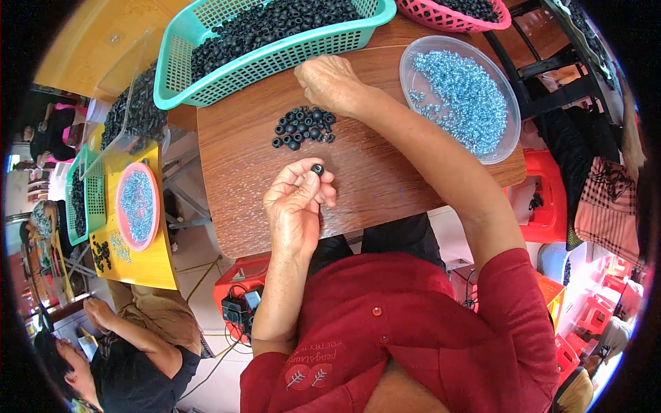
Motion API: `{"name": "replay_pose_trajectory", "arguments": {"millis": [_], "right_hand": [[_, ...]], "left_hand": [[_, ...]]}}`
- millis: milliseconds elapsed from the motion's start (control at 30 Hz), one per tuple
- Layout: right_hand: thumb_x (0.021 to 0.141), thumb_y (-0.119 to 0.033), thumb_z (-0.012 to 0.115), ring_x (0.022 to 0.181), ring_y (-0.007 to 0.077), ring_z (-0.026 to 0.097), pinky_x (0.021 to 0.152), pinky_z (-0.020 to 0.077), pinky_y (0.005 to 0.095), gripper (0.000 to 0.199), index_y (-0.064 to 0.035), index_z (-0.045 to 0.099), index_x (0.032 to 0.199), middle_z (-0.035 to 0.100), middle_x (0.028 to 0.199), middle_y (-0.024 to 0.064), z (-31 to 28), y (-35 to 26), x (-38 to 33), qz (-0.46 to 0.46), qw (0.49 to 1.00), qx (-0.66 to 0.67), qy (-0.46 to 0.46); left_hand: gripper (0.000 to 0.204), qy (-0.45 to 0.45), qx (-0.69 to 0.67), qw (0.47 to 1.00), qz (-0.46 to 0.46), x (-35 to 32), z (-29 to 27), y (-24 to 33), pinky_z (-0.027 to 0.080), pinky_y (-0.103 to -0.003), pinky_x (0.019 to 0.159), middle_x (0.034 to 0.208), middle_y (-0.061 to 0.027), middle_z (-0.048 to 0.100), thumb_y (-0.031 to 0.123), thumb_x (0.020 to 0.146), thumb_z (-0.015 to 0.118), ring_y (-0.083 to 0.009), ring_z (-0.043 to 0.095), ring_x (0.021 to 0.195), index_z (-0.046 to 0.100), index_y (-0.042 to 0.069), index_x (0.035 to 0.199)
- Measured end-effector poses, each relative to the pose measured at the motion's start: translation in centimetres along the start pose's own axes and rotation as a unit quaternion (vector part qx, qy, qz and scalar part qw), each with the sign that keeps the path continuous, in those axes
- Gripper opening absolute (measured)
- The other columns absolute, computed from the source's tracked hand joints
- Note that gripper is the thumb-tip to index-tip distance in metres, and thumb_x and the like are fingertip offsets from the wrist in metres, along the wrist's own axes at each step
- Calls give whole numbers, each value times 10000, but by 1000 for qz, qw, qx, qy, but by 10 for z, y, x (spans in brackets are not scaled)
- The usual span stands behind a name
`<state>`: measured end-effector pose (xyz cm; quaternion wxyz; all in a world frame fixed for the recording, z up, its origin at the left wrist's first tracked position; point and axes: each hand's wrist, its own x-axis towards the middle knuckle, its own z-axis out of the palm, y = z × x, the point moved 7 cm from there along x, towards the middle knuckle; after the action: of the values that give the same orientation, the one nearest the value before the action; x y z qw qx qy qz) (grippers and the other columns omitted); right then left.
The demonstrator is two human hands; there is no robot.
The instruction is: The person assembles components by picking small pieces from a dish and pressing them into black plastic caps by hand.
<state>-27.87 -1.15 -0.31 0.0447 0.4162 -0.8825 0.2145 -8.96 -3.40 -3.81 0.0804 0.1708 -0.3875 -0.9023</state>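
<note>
Head view: left hand (297,206) pinching black ring (317,168) above table (372,186).

You see everything from one wide fisheye camera worn on your head, looking steeply down and close over the brown wooden table (372,186). Your own red-shirted chest fills the lower edge, and your forearms rise from it. Straight edges bend toward the dark round rim. The table's far edge lies at top.
</note>
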Motion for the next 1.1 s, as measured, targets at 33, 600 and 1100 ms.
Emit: {"name": "replay_pose_trajectory", "arguments": {"millis": [33, 600, 1100], "right_hand": [[702, -9, 597, 768, 383, 631, 675, 493, 461, 36, -4, 631, 691, 626, 741, 220, -1, 3, -2, -5, 999, -19, 26], [720, -34, 650, 696, 223, 598, 615, 472, 328, 81, -24, 647, 801, 599, 738, 87, -80, -50, -146, -44, 910, 392, 123], [794, 14, 591, 585, 120, 623, 520, 484, 263, 56, 40, 635, 816, 617, 711, 96, -76, -40, -163, 70, 830, 551, 56]], "left_hand": [[166, 0, 2, 1000, 1, 1, 0, 0, 485, -285, 552, 838, -156, 642, 26, 873, 577, -186, 602, 624, 576, -53, 1019], [187, -30, 25, 999, 21, -17, 27, 1, 488, -259, 559, 831, -121, 646, 35, 864, 607, -161, 604, 641, 570, -51, 1026], [184, -10, 116, 989, 95, -28, 40, 4, 498, -237, 591, 823, -90, 643, 17, 848, 629, -124, 596, 647, 591, -52, 1014]]}}
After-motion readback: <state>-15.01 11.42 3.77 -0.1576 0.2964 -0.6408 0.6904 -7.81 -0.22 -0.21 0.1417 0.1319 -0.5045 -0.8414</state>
